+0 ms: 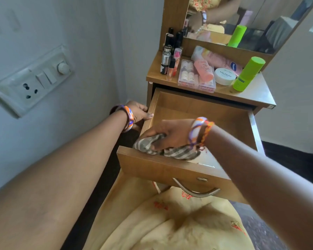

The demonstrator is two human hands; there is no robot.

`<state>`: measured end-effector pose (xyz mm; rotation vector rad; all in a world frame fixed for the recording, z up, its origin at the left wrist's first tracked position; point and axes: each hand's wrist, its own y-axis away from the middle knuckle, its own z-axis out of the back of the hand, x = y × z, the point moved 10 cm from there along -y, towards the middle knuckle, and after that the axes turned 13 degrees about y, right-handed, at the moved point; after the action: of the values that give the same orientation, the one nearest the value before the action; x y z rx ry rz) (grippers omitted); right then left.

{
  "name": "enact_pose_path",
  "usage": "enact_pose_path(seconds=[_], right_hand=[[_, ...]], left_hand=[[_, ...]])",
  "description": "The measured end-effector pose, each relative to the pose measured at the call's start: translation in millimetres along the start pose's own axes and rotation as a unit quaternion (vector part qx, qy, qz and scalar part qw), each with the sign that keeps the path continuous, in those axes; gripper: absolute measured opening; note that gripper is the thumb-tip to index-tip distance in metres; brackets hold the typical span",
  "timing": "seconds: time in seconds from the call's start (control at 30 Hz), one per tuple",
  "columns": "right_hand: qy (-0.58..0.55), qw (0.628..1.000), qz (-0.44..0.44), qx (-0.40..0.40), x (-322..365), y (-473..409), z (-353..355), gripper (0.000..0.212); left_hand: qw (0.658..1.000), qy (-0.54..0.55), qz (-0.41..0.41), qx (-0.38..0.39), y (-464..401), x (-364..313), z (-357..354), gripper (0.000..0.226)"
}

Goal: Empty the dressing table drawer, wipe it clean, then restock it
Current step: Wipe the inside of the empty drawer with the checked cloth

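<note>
A person looks down at a wooden dressing table (257, 95) set against a pale wall. Its drawer (170, 168) is pulled well out toward the viewer, so its long axis runs from the table body at the top of the view down to the front panel nearest the person; a curved metal handle (195, 191) on that panel faces the viewer. The inside of the drawer shows bare wood apart from the hand and cloth. The right hand (170, 134) reaches in from the right, its fingers curled around a bunched grey and white striped cloth (177, 152) and pressing it against the near left corner of the drawer floor, just behind the front panel. The cloth lies stretched roughly along that panel, from left to right. The left hand (137, 112) grips the top edge of the drawer's left side wall, thumb over the rim and fingers wrapped on the outside. Both wrists wear orange, purple and white bangles. On the table top behind the drawer stand small dark bottles (168, 56), clear plastic boxes (195, 78), a pink tube (203, 69), a white jar (225, 76) and an upright lime green bottle (248, 74). A mirror (242, 20) rises behind them. A switch panel (31, 82) is mounted on the wall at left.
</note>
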<state>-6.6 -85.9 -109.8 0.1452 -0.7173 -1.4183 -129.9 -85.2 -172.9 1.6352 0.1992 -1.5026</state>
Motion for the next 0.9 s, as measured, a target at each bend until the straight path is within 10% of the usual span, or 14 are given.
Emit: enact_pose_path(seconds=[0.17,0.33,0.63,0.77,0.9], right_hand=[[-0.027,0.997,-0.044,0.061,-24,14,-18,0.04],[-0.223,0.945,-0.198,0.133,-103,74,-51,0.014],[0.252,0.895,-0.333,0.158,-123,113,-49,0.033],[-0.005,0.962,-0.271,0.011,-55,95,-17,0.039],[-0.318,0.895,-0.272,-0.156,-99,65,-36,0.051]], left_hand=[[0.972,-0.2,-0.091,-0.088,9,-23,-4,0.044],[0.869,-0.408,-0.22,-0.174,41,-56,-34,0.034],[0.824,-0.465,-0.248,-0.205,57,-60,-73,0.043],[0.85,-0.422,-0.199,-0.243,46,-48,-49,0.041],[0.911,-0.319,-0.097,-0.243,24,-20,-23,0.043]])
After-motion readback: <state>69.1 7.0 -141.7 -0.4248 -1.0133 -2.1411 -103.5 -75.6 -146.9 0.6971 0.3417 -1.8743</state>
